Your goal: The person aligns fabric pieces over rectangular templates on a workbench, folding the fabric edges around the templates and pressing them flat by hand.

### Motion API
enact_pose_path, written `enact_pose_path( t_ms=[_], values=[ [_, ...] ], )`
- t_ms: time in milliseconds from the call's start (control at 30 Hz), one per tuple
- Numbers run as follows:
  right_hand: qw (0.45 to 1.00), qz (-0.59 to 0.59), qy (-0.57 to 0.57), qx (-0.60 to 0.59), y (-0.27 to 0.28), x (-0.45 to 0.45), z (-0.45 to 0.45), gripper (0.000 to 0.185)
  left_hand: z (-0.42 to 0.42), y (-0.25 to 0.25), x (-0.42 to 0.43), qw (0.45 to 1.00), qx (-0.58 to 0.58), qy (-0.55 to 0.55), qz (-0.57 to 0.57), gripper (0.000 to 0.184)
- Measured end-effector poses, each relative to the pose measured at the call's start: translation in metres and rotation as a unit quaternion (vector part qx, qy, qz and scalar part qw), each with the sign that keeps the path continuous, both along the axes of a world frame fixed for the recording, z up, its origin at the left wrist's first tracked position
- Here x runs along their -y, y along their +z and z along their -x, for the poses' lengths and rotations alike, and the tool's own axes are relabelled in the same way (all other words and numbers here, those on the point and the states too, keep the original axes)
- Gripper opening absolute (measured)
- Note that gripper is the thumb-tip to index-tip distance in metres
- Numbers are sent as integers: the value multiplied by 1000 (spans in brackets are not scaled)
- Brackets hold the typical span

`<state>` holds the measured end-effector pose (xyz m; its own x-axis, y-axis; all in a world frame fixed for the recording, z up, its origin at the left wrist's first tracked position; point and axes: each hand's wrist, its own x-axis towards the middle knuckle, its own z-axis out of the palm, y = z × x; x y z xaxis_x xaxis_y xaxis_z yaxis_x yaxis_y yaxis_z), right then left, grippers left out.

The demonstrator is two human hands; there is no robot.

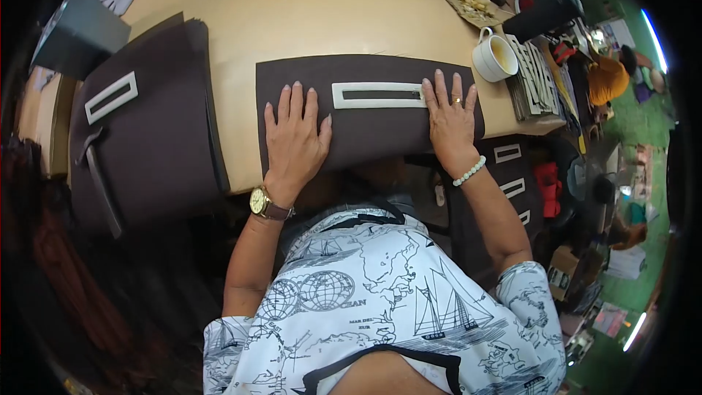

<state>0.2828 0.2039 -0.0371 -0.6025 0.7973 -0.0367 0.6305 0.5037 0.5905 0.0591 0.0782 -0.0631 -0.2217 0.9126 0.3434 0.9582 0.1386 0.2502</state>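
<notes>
A dark brown sheet [365,128] lies on the table before me, its near edge hanging over the table's edge. On its upper part sits a white rectangular frame [376,106] with a long narrow slot. My left hand [296,132] rests flat on the sheet, left of the frame, fingers stretched and slightly apart. Flat as well, my right hand [451,117] has its fingers spread, with the thumb side at the frame's right end. Neither hand grips anything.
Left, a stack of dark sheets [168,124] carries another white frame [110,99] and a hammer-like tool [102,186]. A white cup [494,58] with drink stands at right, beside piled white slotted pieces [532,77]. A black cylinder [545,13] lies behind. More framed dark sheets [486,194] hang lower right.
</notes>
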Motion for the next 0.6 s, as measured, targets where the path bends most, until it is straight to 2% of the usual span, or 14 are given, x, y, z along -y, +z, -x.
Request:
enact_pose_path(
  t_ms=[200, 467, 600],
  values=[
    [998, 5, -6, 65, 10, 11, 13, 60, 0, 1, 0, 1000, 9, -4, -2, 40],
    [999, 37, -3, 39, 9, 27, 42, 58, 2, 2, 2, 1000, 9, -9, 5, 38],
    [998, 46, 35, 22, 10, 38, 63, 58, 2, 1, 2, 1000, 18, -11, -16, 41]
  ],
)
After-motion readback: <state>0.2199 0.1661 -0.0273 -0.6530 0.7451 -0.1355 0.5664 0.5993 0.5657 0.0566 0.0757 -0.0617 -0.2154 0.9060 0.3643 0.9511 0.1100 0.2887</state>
